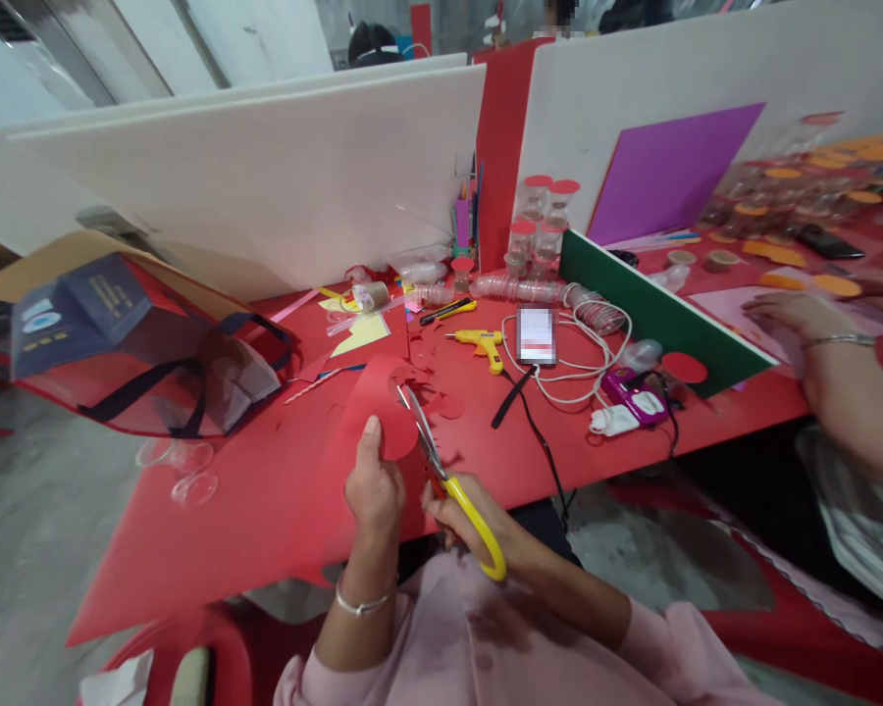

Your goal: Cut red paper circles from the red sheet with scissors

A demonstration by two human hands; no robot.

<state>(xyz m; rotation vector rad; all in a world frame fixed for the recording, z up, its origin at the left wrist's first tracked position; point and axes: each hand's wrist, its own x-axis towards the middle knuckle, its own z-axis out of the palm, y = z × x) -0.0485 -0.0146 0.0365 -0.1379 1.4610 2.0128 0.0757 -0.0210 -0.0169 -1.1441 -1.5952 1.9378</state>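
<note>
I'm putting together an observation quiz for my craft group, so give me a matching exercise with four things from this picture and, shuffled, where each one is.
Things:
1. yellow-handled scissors
2. red sheet
3. yellow glue gun
4. purple board

Places:
A. lying beside the phone
B. held in the right hand
C. standing in front of a white panel
D. held in the left hand

Right pairs: 1-B, 2-D, 3-A, 4-C.
</note>
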